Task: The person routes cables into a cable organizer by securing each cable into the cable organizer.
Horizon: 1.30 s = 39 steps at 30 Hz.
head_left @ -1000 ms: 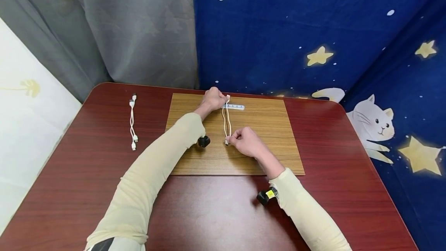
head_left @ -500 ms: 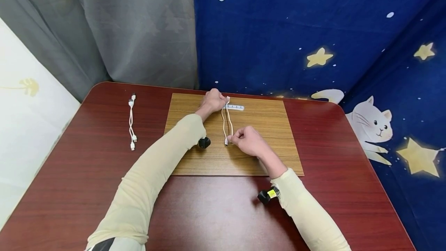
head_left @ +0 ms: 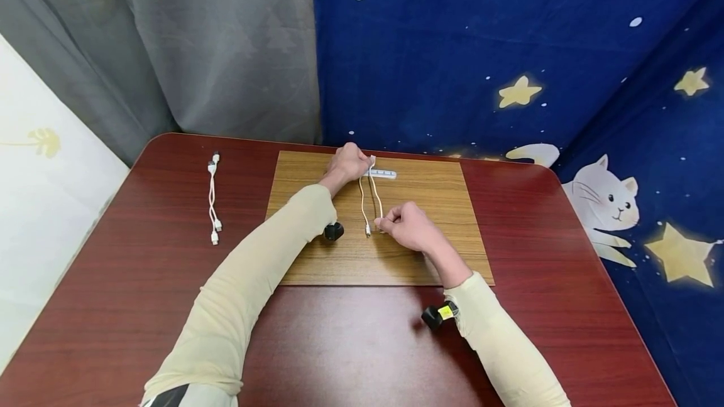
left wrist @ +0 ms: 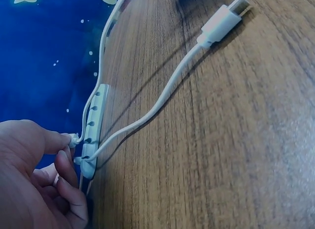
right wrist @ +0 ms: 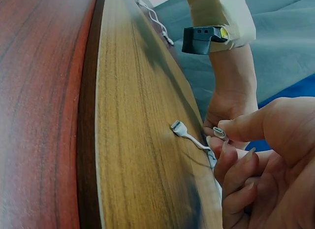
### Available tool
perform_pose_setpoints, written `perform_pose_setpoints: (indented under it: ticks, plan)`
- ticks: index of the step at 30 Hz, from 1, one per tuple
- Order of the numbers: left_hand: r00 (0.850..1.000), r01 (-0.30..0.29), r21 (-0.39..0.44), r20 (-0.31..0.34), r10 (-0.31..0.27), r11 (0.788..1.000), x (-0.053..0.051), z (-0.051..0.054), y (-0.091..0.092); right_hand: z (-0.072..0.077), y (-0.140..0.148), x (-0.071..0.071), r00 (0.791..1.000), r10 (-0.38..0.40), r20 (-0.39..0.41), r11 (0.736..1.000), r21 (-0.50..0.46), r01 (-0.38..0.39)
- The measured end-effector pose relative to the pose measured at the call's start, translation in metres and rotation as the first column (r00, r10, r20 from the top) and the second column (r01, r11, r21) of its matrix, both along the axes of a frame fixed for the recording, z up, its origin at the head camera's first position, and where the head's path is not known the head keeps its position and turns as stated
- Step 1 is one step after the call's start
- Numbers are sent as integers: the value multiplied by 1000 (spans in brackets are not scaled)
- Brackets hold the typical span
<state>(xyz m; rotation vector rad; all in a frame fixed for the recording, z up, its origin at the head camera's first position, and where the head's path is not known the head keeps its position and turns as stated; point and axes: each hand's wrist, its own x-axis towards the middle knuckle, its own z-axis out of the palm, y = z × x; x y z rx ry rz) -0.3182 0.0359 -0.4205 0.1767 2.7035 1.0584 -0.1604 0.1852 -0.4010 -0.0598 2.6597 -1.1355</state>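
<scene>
My left hand [head_left: 346, 162] is at the back of the brown board, its thumb and fingers pinching the white end of a charging cable [left wrist: 101, 56] beside a pale blue cable holder [left wrist: 96, 115] with several slots. The other end of that strand is at my right hand [head_left: 410, 226], which pinches a small USB-C plug [right wrist: 220, 134] above the board. A second white cable strand [left wrist: 147, 113] crosses the near end of the holder, and its plug [head_left: 368, 231] lies towards the board's middle. My left fingers hide where the two strands meet.
The wood-grain board [head_left: 317, 262] lies on a dark red table [head_left: 339, 344]. Two more white cables [head_left: 212, 196] lie on the table to the left. Grey and blue curtains [head_left: 452, 49] hang behind the table's back edge.
My right hand has moved slightly to the right with its plug, so the two strands now spread further apart. The left hand stays nearly in place.
</scene>
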Motion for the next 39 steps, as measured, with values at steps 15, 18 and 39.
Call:
perform_pose_setpoints:
  ticks: [15,18,39]
  plan:
    - [999,12,-48,-47,-14,999,0,-4,1,-2,-1,-1,1000,26,12,999,38,-26]
    - [999,10,-65,-53,-13,998,-1,-4,1,-4,-4,-1,998,59,15,996,60,-60]
    - [998,2,-117,-58,-9,993,0,-2,10,0,-11,-17,978,152,141,975,143,-173]
